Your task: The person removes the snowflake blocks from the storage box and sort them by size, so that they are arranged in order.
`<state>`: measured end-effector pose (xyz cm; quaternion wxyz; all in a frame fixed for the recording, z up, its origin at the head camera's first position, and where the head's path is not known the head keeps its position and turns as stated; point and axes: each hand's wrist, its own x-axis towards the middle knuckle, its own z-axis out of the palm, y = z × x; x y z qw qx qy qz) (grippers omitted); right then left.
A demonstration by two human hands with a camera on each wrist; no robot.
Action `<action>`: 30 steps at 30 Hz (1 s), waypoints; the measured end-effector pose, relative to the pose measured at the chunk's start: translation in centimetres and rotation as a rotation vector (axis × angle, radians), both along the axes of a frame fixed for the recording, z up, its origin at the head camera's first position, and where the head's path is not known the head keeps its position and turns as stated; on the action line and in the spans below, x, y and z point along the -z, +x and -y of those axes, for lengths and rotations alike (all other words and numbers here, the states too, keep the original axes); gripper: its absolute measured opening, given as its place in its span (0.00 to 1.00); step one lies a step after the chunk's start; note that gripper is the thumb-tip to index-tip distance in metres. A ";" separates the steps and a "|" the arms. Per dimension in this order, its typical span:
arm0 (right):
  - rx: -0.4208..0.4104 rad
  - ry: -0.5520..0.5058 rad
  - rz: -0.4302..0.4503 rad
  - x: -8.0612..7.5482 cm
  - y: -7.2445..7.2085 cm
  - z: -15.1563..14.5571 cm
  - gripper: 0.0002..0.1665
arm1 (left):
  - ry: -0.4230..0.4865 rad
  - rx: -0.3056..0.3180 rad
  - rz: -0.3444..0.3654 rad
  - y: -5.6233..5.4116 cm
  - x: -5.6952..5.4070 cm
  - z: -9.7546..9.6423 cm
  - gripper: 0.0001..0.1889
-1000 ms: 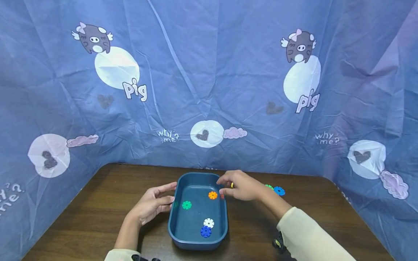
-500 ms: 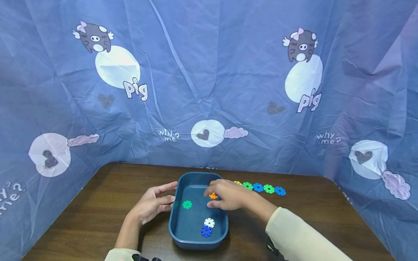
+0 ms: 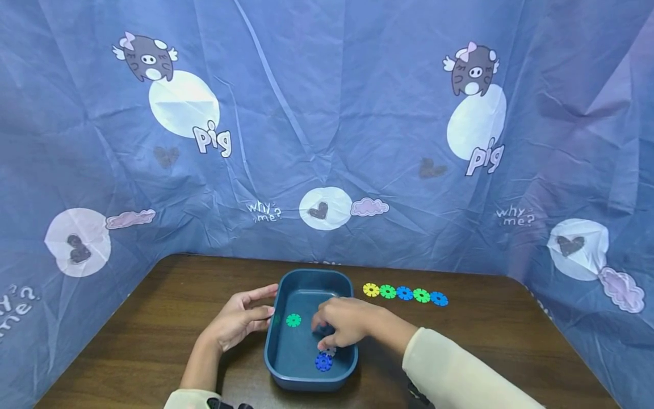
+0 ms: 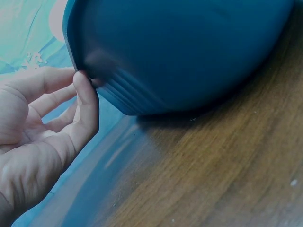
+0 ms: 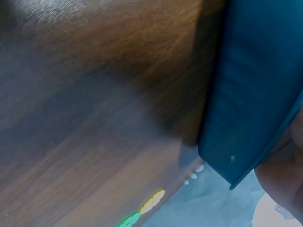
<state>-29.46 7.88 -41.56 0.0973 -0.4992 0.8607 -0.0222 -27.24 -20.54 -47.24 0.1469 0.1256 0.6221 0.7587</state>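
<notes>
A dark blue-green tray (image 3: 309,379) stands on the table, several notched plastic discs in it. My left hand (image 3: 239,319) touches its left side, thumb and forefinger right at the rim, as the left wrist view also shows. My right hand (image 3: 343,321) reaches into the tray over the right wall, fingers bent downward with a gap between thumb and forefinger. Its thumb overlaps the white disc (image 3: 330,351). Just nearer lies a dark blue disc (image 3: 323,362). A green disc (image 3: 293,320) lies on the left. The orange disc's spot is hidden under the right hand.
Right of the tray, a row of discs lies on the brown table (image 3: 485,335): yellow (image 3: 371,290), then green (image 3: 388,292) and blue (image 3: 405,293) alternating. A blue patterned cloth (image 3: 327,113) hangs behind the table.
My right hand has moved from the tray's far right rim inward and nearer, over the orange disc and down to the white one, uncovering the row of discs. The left hand has stayed put.
</notes>
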 end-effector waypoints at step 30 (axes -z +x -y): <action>0.067 0.065 0.255 0.0 0.4 2.4 0.20 | 0.004 0.000 -0.005 0.1 -0.1 0.0 0.37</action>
